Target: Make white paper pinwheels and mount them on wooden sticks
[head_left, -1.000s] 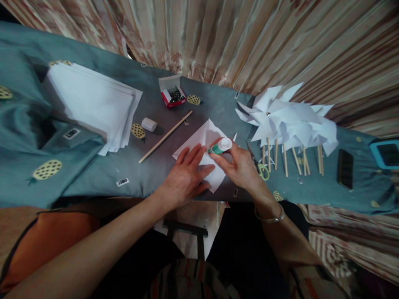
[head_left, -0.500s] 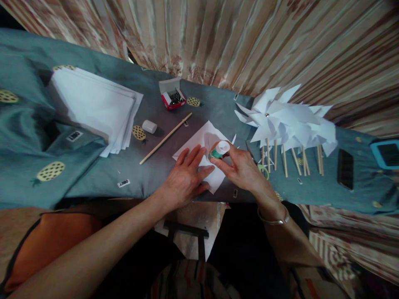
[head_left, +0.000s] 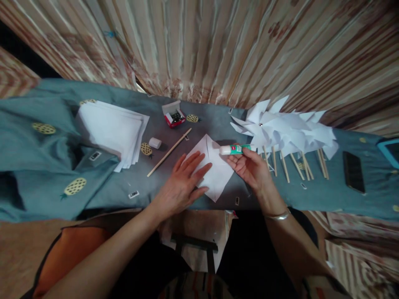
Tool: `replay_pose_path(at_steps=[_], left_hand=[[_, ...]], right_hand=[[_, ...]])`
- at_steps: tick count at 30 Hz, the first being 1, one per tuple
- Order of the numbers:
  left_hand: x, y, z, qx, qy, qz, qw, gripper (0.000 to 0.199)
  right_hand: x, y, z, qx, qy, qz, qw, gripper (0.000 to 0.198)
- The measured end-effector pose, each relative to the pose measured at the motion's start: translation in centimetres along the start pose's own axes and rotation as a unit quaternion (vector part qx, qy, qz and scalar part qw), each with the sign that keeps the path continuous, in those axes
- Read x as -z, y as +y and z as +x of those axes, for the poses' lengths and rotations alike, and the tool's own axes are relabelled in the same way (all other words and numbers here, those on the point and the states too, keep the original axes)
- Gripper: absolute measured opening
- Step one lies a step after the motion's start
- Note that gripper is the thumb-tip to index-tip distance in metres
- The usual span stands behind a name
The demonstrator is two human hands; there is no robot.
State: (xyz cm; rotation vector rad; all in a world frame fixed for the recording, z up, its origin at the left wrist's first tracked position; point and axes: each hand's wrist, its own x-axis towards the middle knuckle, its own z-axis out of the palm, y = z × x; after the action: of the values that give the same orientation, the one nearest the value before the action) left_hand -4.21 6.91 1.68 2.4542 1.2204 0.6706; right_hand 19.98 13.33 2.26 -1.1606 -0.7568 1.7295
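A creased white paper square [head_left: 217,179] lies turned like a diamond in front of me. My left hand [head_left: 183,179] rests on its left part with the fingers spread. In my right hand [head_left: 253,169] is a white and green glue stick [head_left: 235,149], held nearly level above the paper's right side, its white end pointing left. The glue stick's white cap [head_left: 155,143] lies on the cloth to the left. Between cap and paper, a thin wooden stick [head_left: 169,152] lies at a slant.
A stack of white paper [head_left: 109,128] is at left. Behind the stick stands an open red box of metal pins [head_left: 173,116]. Several paper pinwheels [head_left: 289,128] on sticks are piled at right, with a dark phone [head_left: 353,172] beyond. A curtain [head_left: 199,50] hangs behind the table.
My right hand has lifted the glue stick off the paper and turned it from upright to nearly level, moving right. My left hand stays on the paper. The whole view has shifted slightly.
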Motion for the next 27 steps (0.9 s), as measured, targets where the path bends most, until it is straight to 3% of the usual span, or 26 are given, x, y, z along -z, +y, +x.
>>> replay_pose_path(at_steps=[5,9,13,16,18,22,27], left_hand=[[3.7,-4.5,-0.9,0.132,0.149,0.074,0.977,0.047],[4.4,-8.0,-1.5,0.162,0.142,0.082,0.973,0.043],[4.2,-9.1,-1.2,0.185,0.103,0.053,0.976,0.037],[4.4,-7.8,-0.5,0.229,0.121,0.009,0.966,0.028],[4.5,-6.0,0.0,0.26,0.132,-0.08,0.953,0.028],[3.9,-1.9,0.7,0.301,0.136,-0.304,0.894,0.04],[3.1,0.5,1.4,0.295,0.122,-0.362,0.876,0.033]], right_hand=[[-0.4,0.6,0.1,-0.036,-0.001,0.059,0.998,0.017],[-0.9,1.2,0.1,-0.05,-0.023,0.055,0.997,0.018],[-1.6,1.6,0.0,-0.069,-0.04,0.055,0.995,0.02],[-1.9,1.6,-0.3,-0.083,-0.036,0.074,0.993,0.021],[-2.0,1.4,-0.5,-0.081,-0.045,0.078,0.993,0.022],[-2.1,1.1,-1.0,-0.059,-0.064,0.054,0.995,0.023],[-2.4,1.1,-1.6,-0.065,-0.055,0.065,0.994,0.028]])
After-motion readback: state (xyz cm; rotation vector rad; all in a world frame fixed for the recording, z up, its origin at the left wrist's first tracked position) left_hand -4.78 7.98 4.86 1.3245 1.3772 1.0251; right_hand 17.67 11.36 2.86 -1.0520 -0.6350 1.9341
